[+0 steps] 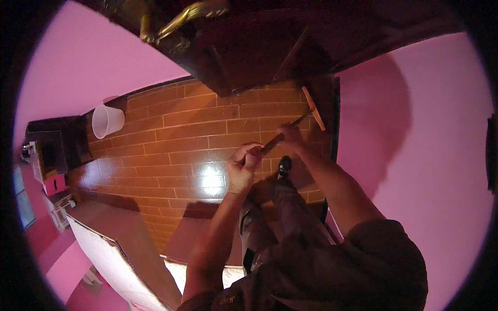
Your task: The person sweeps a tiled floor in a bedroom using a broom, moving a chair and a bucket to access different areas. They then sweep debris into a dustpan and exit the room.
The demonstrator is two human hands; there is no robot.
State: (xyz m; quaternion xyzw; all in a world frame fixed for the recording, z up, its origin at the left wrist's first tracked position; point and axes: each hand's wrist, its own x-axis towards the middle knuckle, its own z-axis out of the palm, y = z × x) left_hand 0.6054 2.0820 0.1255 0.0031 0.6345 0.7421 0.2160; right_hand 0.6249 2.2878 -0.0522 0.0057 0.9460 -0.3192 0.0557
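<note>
Both of my hands are on a long-handled floor tool (273, 143) with a narrow orange crosswise head, like a T; whether it is a broom or a mop I cannot tell. My right hand (290, 136) is wrapped round the dark handle, nearer the head. Closer to my body, my left hand (245, 165) closes round the handle's upper part. The orange head (314, 109) rests low at the floor, beside the dark skirting at the right wall. Beneath my hands is the brown plank-patterned floor (192, 127).
Dark wooden furniture (249, 46) with gold trim fills the far side. A white bucket-like bin (108, 121) stands by the left wall. Pink walls (441, 129) border the floor. At near left is a brown panel-like piece with a pale face (111, 259). My shoe (284, 165) shows below my hands.
</note>
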